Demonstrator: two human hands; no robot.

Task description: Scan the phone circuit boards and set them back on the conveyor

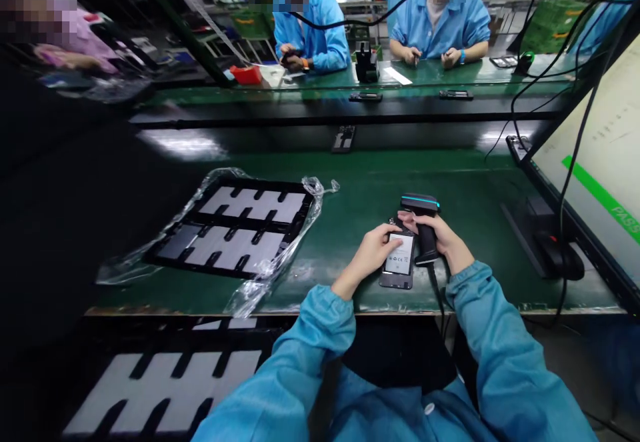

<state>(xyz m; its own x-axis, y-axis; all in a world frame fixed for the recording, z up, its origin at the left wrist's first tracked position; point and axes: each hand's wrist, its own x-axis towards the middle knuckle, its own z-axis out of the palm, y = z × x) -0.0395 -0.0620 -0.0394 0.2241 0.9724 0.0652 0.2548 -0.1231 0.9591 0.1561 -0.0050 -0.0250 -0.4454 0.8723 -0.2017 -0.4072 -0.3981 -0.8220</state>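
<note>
On the green table, a phone body with a white battery (399, 255) lies close to the front edge. My left hand (376, 249) rests over its upper left part, the thumb on the battery and the fingers bent at the top edge. My right hand (436, 230) is at the upper right of the phone, over the handle of a black barcode scanner (420, 203) with a lit blue strip. Its fingertips reach toward the phone's top; whether they grip anything there is unclear.
A black tray of grey batteries (240, 229) in clear plastic lies left, with another tray (165, 389) below. A monitor (600, 142) and mouse (565, 255) stand right. Phones (343, 139) lie on the dark strip beyond. People in blue sit opposite.
</note>
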